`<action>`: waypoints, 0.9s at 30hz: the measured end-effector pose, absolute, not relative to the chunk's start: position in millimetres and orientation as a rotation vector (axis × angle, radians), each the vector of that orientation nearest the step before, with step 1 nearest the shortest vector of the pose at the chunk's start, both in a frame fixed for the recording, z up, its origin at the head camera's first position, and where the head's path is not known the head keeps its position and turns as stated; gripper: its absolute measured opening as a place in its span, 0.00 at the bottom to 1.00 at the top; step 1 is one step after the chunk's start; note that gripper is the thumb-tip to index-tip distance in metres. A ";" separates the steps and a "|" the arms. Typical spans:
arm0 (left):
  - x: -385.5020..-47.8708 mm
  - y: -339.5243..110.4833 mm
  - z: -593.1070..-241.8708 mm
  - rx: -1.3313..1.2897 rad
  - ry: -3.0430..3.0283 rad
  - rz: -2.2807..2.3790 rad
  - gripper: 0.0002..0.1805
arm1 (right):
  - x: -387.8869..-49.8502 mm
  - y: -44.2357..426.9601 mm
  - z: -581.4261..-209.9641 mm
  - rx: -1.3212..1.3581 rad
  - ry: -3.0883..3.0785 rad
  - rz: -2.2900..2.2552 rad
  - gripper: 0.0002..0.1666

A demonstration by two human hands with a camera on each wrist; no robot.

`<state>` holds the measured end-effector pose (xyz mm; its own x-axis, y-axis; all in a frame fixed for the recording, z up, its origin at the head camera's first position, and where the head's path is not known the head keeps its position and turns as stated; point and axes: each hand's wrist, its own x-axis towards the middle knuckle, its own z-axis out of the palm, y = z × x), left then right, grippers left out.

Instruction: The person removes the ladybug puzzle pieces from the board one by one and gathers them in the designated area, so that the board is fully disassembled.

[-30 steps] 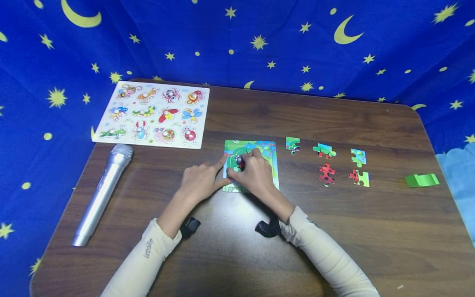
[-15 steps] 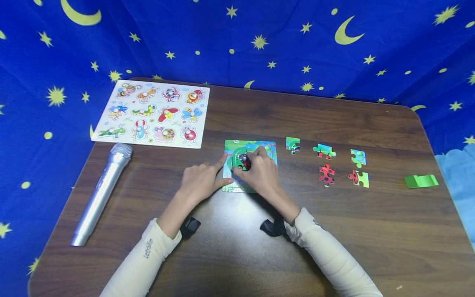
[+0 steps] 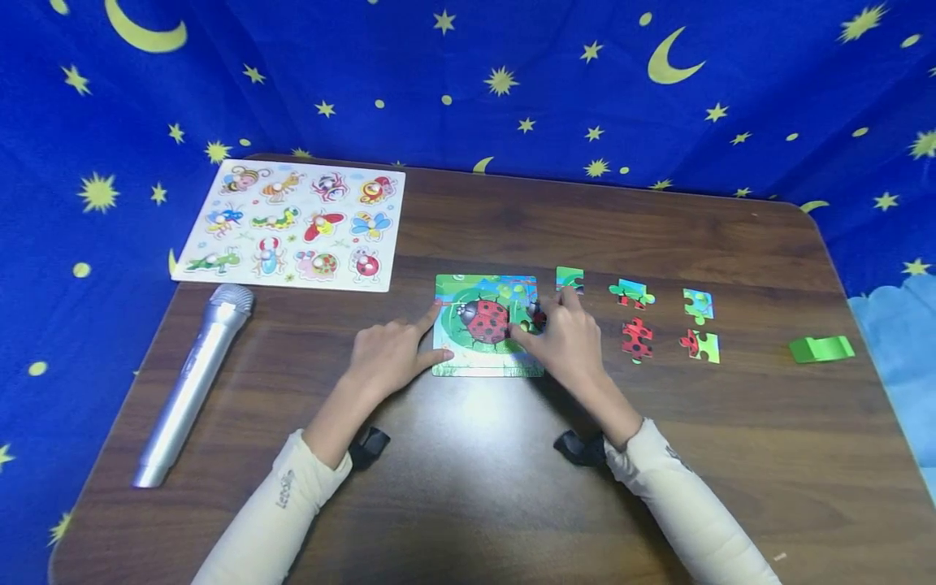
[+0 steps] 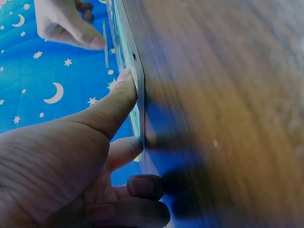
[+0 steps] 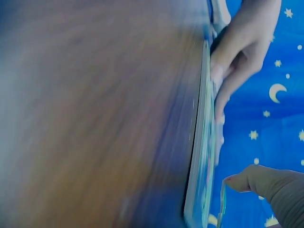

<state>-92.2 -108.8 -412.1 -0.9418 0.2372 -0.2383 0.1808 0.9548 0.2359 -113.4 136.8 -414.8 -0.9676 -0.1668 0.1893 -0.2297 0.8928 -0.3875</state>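
Left grip point(image 3: 386, 355): spread, touching board point(image 3: 478, 362); right grip point(image 3: 574, 341): pinching puzzle piece point(image 3: 524, 314)

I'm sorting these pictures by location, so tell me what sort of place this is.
Likely a play corner, though home or classroom I cannot tell: a ladybug puzzle board and an insect board lie on a table, and a blue cloth with moons and stars hangs behind.
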 end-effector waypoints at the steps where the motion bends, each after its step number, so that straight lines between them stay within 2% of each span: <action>1: -92.4 -108.8 -412.4 0.310 2.842 0.307 0.45 | -113.5 141.8 -415.0 0.302 -2.905 0.600 0.30; 8: -92.3 -110.1 -412.7 0.314 2.832 0.319 0.45 | -114.7 172.2 -417.1 0.255 -2.904 0.507 0.32; 16: -91.3 -112.9 -411.6 0.303 2.819 0.336 0.45 | -116.5 182.5 -417.4 0.213 -2.976 0.490 0.34; 27: -91.9 -110.4 -412.0 0.335 2.840 0.337 0.45 | -115.5 187.6 -417.4 0.219 -2.996 0.483 0.29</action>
